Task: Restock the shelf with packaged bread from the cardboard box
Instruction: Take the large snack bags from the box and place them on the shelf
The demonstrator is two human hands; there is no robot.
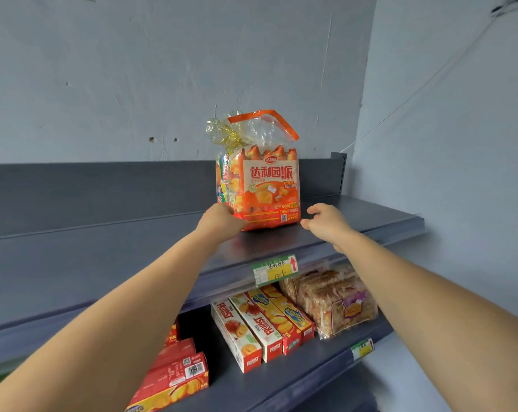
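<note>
1. The orange bread bag [266, 188] stands upright on the top shelf [103, 233], so we judge one pack placed. The long stretch of shelf left of the bag seems still to be filled. The cardboard box is out of view, so we cannot tell how many packs remain.
2. Our left hand [222, 218] grips the bag's lower left corner with curled fingers. Our right hand [326, 223] hovers just right of the bag, fingers loosely curled, holding nothing.
3. Below the bag hang a price tag [275, 270], biscuit boxes [252, 328] and a wrapped loaf [335, 298]. None blocks the way.
</note>
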